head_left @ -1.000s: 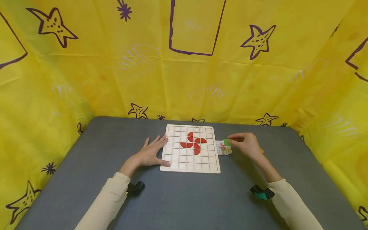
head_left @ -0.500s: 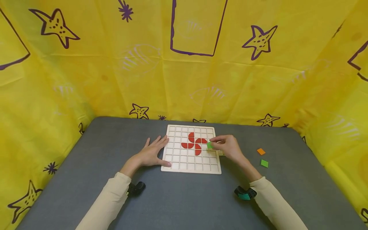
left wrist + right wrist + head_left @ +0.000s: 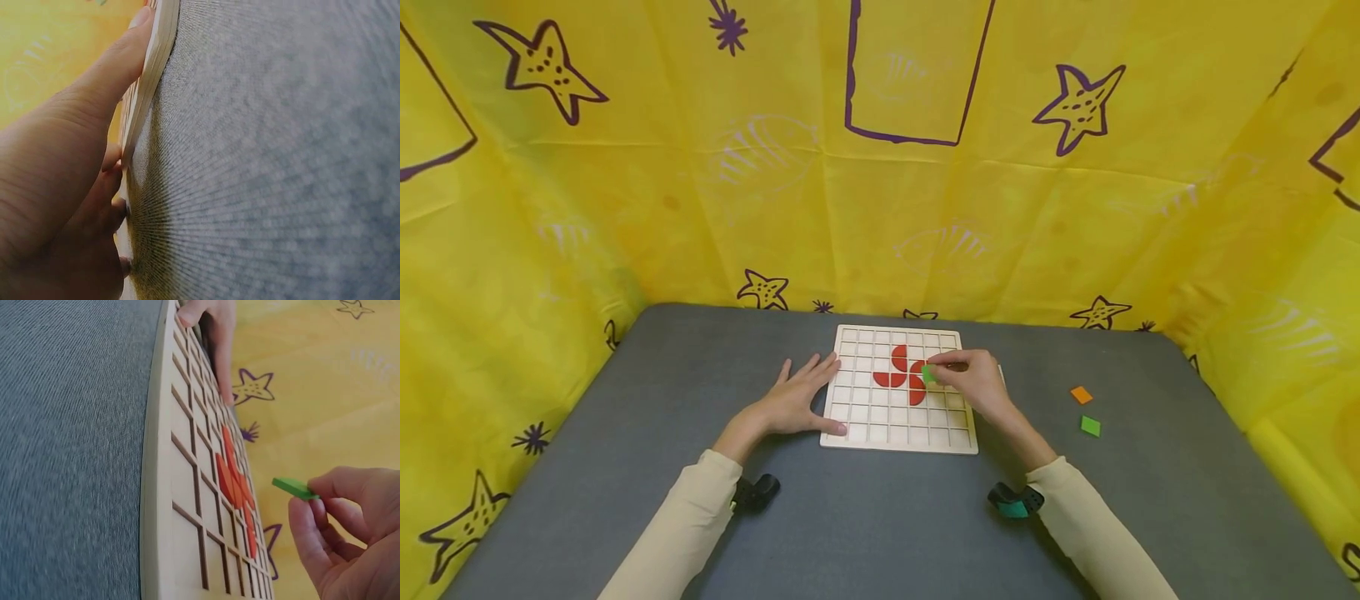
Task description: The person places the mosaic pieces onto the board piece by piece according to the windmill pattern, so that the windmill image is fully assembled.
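A pale wooden grid board lies on the grey table, with several red pieces set as a pinwheel in its middle cells. My left hand rests at the board's left side, fingers spread, thumb and fingertips on its edge. Over the right half of the board, my right hand pinches a green square tile between thumb and fingers. In the right wrist view that tile is held above the surface, apart from the red pieces. The right hand hides part of the red pinwheel and most of the printed card beside the board.
To the right on the table lie an orange tile and another green tile. A yellow cloth with drawn starfish hangs behind the table and along both sides.
My right hand has carried the green tile leftward from above the printed card to over the red pinwheel. The orange and second green tiles have come into view. My left hand stays put.
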Tool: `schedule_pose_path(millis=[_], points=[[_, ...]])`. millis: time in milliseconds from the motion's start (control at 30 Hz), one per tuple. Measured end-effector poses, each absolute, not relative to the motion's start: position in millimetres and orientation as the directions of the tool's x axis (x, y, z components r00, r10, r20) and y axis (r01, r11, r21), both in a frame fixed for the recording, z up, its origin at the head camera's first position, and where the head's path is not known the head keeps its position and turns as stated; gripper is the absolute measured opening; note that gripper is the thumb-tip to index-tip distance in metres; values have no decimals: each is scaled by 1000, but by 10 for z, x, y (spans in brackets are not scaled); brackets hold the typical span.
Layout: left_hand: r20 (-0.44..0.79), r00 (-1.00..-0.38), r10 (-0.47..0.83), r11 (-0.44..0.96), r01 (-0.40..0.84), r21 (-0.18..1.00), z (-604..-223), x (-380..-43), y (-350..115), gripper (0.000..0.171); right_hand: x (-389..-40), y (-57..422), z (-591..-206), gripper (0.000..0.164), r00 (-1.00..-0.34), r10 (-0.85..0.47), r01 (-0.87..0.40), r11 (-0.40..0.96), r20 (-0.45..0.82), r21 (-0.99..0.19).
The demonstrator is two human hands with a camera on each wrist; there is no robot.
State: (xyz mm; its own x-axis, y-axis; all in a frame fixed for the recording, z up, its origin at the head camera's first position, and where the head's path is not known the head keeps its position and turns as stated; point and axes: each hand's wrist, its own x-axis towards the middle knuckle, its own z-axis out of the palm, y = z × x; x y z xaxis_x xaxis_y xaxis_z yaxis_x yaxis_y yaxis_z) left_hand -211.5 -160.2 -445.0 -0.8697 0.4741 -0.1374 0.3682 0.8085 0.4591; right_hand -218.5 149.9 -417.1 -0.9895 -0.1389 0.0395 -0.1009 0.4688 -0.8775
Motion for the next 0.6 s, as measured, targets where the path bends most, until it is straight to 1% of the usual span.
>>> schedule_pose_path(millis=[167,300,467,600], points=[[-135,-868,477,803,369,467,-4440,-2108,-1594,116,-2190,1424,-4207,17,-982,-185,-103,422,25,-901],[-126,-869,479,801,374,467,-4458,-2111,-1607,114,-2174,1338,-4256,16,-976,-215,-112,421,21,-900],[-125,-867,483,796,375,475,-4464,-2115,-1605,114,-2159,1228,-4327,12,-981,-192,-75,428,-9,-901],[-130,-866,482,798,373,472,-4466,-2122,-1594,115,-2146,1182,-4352,11,-986,-167,-68,480,-15,-875]])
